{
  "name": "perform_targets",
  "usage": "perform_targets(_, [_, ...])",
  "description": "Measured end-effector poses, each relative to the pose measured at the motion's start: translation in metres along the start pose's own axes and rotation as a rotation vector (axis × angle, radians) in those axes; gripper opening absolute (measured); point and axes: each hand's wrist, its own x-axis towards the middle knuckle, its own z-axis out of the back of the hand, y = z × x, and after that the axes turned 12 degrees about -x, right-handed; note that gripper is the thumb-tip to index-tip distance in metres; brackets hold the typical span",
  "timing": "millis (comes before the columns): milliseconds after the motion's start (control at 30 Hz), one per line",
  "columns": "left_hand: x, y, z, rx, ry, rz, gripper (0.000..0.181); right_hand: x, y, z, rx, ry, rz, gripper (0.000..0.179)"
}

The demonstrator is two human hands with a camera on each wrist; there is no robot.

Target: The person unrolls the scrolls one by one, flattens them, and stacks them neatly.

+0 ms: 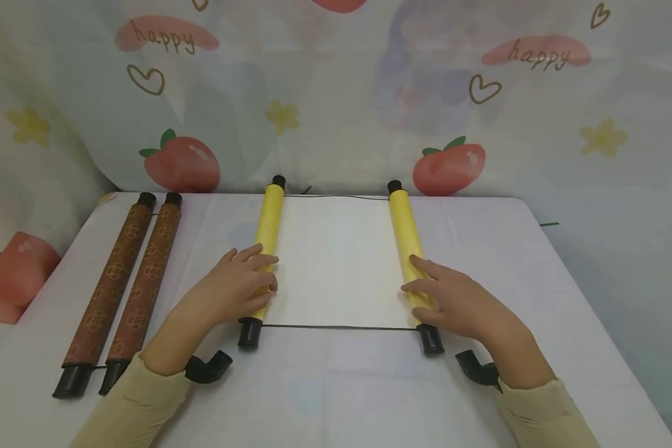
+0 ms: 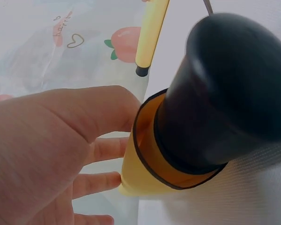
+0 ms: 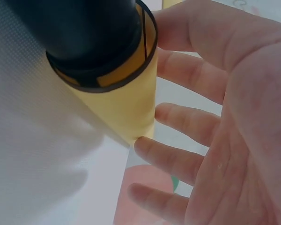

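Observation:
A scroll lies partly unrolled, its white sheet (image 1: 336, 261) spread between a left yellow roll (image 1: 270, 218) and a right yellow roll (image 1: 405, 224). Black knobs cap both rolls. My left hand (image 1: 235, 286) rests over the lower half of the left roll, fingers spread and nearly straight across it. In the left wrist view its fingertips meet the yellow paper (image 2: 147, 173) beside a large black knob (image 2: 225, 84). On the right roll, my right hand (image 1: 453, 298) lays its spread fingertips. The right wrist view has these fingers loosely extended along the yellow paper (image 3: 126, 112).
To the left, two brown patterned rolls (image 1: 109, 280) with black ends lie side by side on the white table (image 1: 336, 386). Behind the table hangs a backdrop (image 1: 336, 93) printed with fruit and hearts. Black wrist mounts (image 1: 208, 368) show under both forearms.

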Motion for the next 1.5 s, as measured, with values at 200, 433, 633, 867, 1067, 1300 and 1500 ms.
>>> perform_targets(200, [-0.0005,0.0002,-0.0015,-0.003,0.007,0.007,0.007,-0.0003,-0.0004,0.0002,-0.001,0.009,-0.006,0.034])
perform_targets(433, [-0.0017,0.0009,-0.0008,-0.023,0.015,0.022,0.013,-0.0013,-0.0015,0.0015,0.011,0.039,-0.018,0.038])
perform_targets(633, [-0.0009,0.0012,0.0000,-0.011,0.024,0.021,0.004,-0.0024,-0.0028,0.0025,-0.001,0.027,-0.014,0.035])
perform_targets(867, [-0.0005,0.0011,0.0001,-0.018,0.031,0.047,0.009,-0.0029,-0.0042,0.0032,0.000,0.035,-0.014,0.035])
perform_targets(1067, [-0.0001,0.0008,0.0007,-0.030,0.026,0.041,0.007,-0.0027,-0.0056,0.0046,0.019,0.046,-0.018,0.038])
perform_targets(1300, [0.0003,0.0002,0.0019,-0.036,0.049,0.055,0.005,-0.0028,-0.0087,0.0039,0.000,0.047,-0.020,0.034])
perform_targets(1500, [-0.0014,0.0019,0.0011,-0.020,0.041,0.033,0.010,-0.0035,-0.0087,0.0033,0.012,0.066,-0.021,0.034])
